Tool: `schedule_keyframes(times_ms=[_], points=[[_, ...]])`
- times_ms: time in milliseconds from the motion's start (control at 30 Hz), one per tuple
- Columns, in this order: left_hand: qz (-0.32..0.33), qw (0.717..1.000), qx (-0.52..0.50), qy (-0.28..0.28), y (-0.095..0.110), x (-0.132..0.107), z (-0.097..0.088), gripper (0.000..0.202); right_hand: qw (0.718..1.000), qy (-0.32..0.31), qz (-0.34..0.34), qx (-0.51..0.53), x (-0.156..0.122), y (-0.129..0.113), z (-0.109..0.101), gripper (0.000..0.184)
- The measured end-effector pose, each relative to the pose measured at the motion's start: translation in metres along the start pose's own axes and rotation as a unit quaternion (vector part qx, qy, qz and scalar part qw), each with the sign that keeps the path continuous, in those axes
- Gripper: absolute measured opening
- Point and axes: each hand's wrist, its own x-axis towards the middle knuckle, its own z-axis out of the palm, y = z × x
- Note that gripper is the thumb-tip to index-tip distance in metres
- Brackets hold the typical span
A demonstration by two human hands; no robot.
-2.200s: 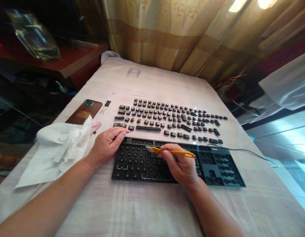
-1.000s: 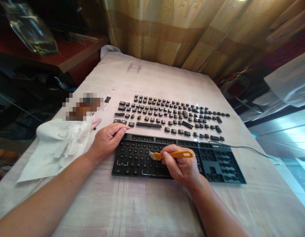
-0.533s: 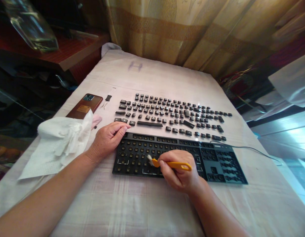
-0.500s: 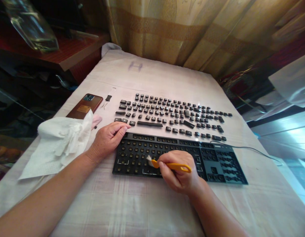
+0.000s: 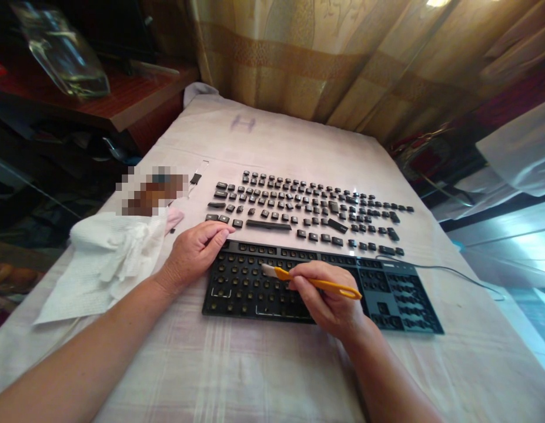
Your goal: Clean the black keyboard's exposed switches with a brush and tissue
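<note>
A black keyboard (image 5: 387, 294) with its keycaps off lies across the cloth-covered table. My left hand (image 5: 193, 252) rests on its top left corner, fingers curled on the frame. My right hand (image 5: 329, 296) pinches a small yellow-handled brush (image 5: 314, 282); its white bristles (image 5: 267, 269) touch the upper rows of the bare key sockets. The removed black keycaps (image 5: 307, 208) lie in rows on the cloth just beyond the keyboard.
A crumpled white paper towel (image 5: 104, 258) lies left of my left hand, with a blurred-out object (image 5: 151, 189) and a wire keycap puller (image 5: 196, 176) behind it. The keyboard cable (image 5: 452, 271) runs off to the right. A wooden shelf (image 5: 122, 106) stands at the left, curtains behind.
My right hand has swept the brush from the lower rows of the keyboard up to the upper rows. My left hand has stayed on the keyboard's corner.
</note>
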Motion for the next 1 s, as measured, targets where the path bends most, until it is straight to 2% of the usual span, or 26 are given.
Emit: schedule_keyframes(times_ms=[133, 300, 667, 867, 1000], points=[[0.000, 1.000, -0.001, -0.001, 0.001, 0.001, 0.000, 0.036, 0.997, -0.045, -0.018, 0.059, -0.001, 0.002, 0.007, 0.011], [-0.002, 1.000, 0.001, -0.003, 0.001, 0.000, 0.000, 0.035, 0.997, -0.070, -0.012, 0.036, -0.003, 0.004, 0.008, 0.011], [-0.001, 1.000, 0.000, -0.006, 0.001, 0.000, -0.001, 0.035, 0.996, -0.080, 0.002, -0.026, 0.001, 0.007, -0.007, 0.017], [0.002, 1.000, -0.001, -0.005, 0.001, 0.000, 0.000, 0.035, 0.999, -0.037, 0.000, 0.018, 0.001, 0.003, -0.006, 0.014], [0.003, 1.000, 0.003, -0.005, 0.000, -0.001, 0.000, 0.034, 0.997, -0.057, -0.011, 0.045, -0.001, 0.002, 0.001, 0.012]])
